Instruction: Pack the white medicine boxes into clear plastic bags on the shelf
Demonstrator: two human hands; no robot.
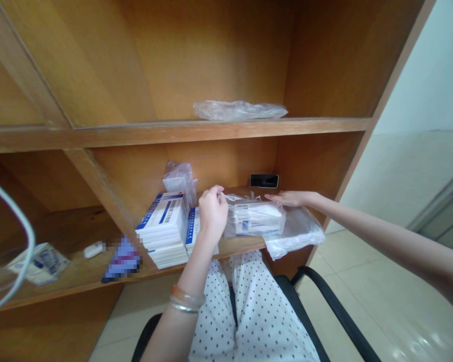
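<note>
My left hand pinches the top edge of a clear plastic bag lying on the wooden shelf. Inside the bag is a white box with blue markings. My right hand reaches across from the right, its fingers extended and resting on the bag's far edge. To the left of my left hand stand a tall stack of white-and-blue boxes and a second stack, partly hidden by my wrist.
A crumpled plastic bag lies on the upper shelf. A small black device leans against the back panel. The left compartment holds a white-and-blue box and a blurred purple item. A white cable hangs at left; a black chair armrest lies below.
</note>
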